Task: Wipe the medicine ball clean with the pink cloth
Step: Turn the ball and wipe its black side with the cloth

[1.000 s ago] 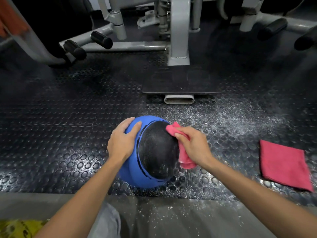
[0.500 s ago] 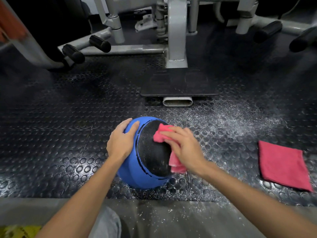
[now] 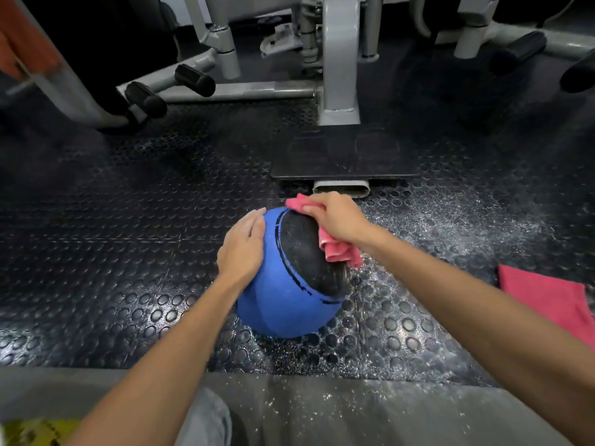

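Observation:
A blue and black medicine ball [image 3: 283, 304] sits on the studded rubber floor in front of me. My left hand [image 3: 241, 249] lies flat against its blue left side, fingers spread and pressing on it. My right hand [image 3: 335, 217] grips a bunched pink cloth [image 3: 338, 251] and holds it against the far upper part of the ball's black panel. One end of the cloth sticks out past my fingers at the top, the rest hangs below my palm.
A second pink cloth [image 3: 547, 300] lies flat on the floor at the right. White powder is scattered over the mat [image 3: 467, 226] right of the ball. A grey gym machine frame [image 3: 339, 59] with a black footplate [image 3: 344, 156] stands behind the ball.
My right hand has carried the cloth from the ball's right side across the black panel up to its far top. The left hand has stayed on the blue side.

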`<action>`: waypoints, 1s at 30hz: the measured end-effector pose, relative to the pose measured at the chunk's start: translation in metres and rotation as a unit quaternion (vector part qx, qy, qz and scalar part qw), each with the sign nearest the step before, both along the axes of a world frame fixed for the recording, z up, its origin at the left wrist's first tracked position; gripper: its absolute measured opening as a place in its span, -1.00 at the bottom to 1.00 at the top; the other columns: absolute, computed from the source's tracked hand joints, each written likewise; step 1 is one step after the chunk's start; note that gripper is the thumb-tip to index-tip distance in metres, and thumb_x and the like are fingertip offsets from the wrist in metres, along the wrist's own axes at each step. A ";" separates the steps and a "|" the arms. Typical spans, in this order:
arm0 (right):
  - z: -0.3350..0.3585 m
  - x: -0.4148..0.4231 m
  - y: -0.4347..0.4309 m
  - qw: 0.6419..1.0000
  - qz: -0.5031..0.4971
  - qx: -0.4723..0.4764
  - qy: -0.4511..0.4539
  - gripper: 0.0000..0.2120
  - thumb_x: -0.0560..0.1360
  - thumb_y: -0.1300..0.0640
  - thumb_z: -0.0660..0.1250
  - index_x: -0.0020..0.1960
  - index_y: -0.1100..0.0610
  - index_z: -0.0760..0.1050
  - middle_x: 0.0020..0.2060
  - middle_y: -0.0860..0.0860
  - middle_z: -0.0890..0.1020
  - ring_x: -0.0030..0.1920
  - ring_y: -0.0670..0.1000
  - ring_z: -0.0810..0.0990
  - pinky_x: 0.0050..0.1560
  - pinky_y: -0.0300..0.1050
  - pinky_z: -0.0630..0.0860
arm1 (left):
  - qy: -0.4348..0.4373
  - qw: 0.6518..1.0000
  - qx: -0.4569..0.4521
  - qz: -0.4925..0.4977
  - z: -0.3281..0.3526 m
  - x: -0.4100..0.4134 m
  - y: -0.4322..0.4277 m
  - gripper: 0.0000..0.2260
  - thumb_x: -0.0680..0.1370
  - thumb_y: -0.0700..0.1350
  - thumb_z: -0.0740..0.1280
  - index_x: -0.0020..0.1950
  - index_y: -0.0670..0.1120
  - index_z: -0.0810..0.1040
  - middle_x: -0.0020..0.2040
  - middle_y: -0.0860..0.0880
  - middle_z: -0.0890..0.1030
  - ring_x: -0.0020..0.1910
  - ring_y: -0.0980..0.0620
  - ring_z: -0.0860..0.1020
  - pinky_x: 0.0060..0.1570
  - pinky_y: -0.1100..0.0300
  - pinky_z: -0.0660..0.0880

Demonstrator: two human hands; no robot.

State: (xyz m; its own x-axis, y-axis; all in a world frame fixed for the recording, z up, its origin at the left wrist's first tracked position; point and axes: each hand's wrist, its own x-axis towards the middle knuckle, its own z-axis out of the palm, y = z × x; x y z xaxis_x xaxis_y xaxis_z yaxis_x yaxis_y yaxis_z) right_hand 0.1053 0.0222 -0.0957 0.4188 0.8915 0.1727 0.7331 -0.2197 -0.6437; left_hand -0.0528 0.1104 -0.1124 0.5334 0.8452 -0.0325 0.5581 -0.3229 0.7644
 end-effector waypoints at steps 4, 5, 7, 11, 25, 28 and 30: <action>-0.004 -0.043 -0.013 0.988 0.014 0.045 -0.147 -0.76 0.53 -0.03 0.16 0.07 -0.21 0.57 0.18 -0.19 0.56 0.02 0.08 0.48 0.00 0.01 0.45 | 0.034 0.998 0.007 0.050 0.003 0.006 0.001 -0.65 0.62 0.00 -0.01 0.33 0.18 0.41 0.38 0.17 0.39 0.35 0.04 0.35 0.28 0.08 0.23; -0.010 -0.059 -0.024 0.979 0.033 0.089 -0.180 -0.74 0.51 0.00 0.15 0.02 -0.19 0.59 0.14 -0.20 0.57 -0.02 0.07 0.46 -0.09 0.00 0.46 | 0.032 0.998 -0.006 0.054 0.002 0.005 0.005 -0.64 0.61 -0.01 -0.01 0.33 0.18 0.42 0.38 0.15 0.41 0.33 0.03 0.36 0.27 0.09 0.24; -0.024 -0.076 -0.042 0.963 0.070 0.145 -0.218 -0.74 0.43 0.06 0.17 -0.04 -0.11 0.62 0.07 -0.18 0.61 -0.01 0.06 0.44 -0.18 -0.04 0.48 | 0.028 0.997 -0.028 0.061 0.001 0.003 0.012 -0.64 0.61 -0.02 -0.01 0.32 0.17 0.43 0.37 0.11 0.43 0.32 0.02 0.38 0.27 0.08 0.25; -0.003 -0.052 -0.008 0.988 0.042 0.057 -0.136 -0.80 0.51 -0.01 0.22 0.02 -0.22 0.58 0.16 -0.22 0.55 0.06 0.04 0.42 0.02 -0.01 0.37 | 0.055 0.996 -0.027 0.065 0.007 0.009 0.007 -0.62 0.61 0.02 -0.04 0.37 0.18 0.37 0.41 0.08 0.37 0.36 -0.05 0.33 0.30 0.01 0.21; -0.033 -0.075 -0.122 0.968 0.097 0.176 -0.149 -0.82 0.47 0.02 0.27 0.05 -0.07 0.55 0.16 -0.14 0.56 0.22 0.02 0.40 0.08 0.17 0.33 | 0.054 0.995 0.014 0.080 0.026 -0.032 -0.049 -0.68 0.61 -0.02 0.12 0.35 -0.03 0.35 0.38 -0.12 0.32 0.36 -0.14 0.26 0.32 -0.09 0.19; -0.042 -0.091 -0.158 0.976 0.098 0.173 -0.086 -0.62 0.47 -0.21 0.20 0.25 -0.13 0.39 0.32 -0.08 0.38 0.36 0.10 0.29 0.26 0.24 0.25 | 0.102 0.995 -0.004 0.021 0.020 -0.019 -0.065 -0.60 0.62 0.05 0.06 0.44 -0.01 0.25 0.46 -0.05 0.26 0.41 -0.10 0.22 0.37 -0.08 0.15; -0.051 -0.101 -0.170 0.987 0.021 0.153 -0.047 -0.55 0.48 -0.29 0.11 0.31 -0.15 0.30 0.37 -0.05 0.29 0.41 0.13 0.21 0.33 0.26 0.17 | 0.129 0.991 -0.024 -0.001 0.013 -0.024 -0.085 -0.58 0.62 0.09 0.04 0.47 0.03 0.23 0.48 0.01 0.25 0.43 -0.05 0.23 0.38 -0.02 0.15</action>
State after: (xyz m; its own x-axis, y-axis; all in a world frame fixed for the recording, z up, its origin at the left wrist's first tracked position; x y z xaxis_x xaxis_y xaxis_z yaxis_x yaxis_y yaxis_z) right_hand 0.0046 -0.1477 -0.1467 0.3512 0.8084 0.4724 0.7976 0.0059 -0.6032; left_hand -0.0766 0.0256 -0.0999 0.5040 0.8382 -0.2083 0.7368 -0.2914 0.6101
